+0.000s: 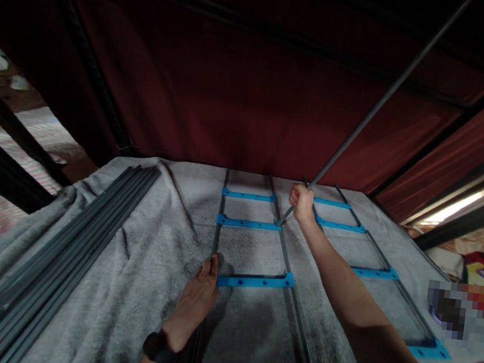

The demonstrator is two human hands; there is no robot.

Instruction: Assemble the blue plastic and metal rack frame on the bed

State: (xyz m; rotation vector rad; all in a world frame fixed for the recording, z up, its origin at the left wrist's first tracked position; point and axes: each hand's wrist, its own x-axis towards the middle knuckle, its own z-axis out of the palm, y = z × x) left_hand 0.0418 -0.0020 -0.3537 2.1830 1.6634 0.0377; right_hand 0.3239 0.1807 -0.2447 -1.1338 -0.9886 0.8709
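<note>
My right hand is closed round a long grey metal rod that slants up to the top right, its lower end meeting a blue crossbar. My left hand, with a black watch on the wrist, lies flat with fingers together on the left grey rail of a ladder-like frame, next to another blue crossbar. A second frame with blue crossbars lies to the right. Both frames rest on a grey towel-like cloth.
A bundle of several grey rods lies along the left of the cloth. A dark red fabric wall with black poles stands behind. Patterned floor shows at far left, colourful items at far right.
</note>
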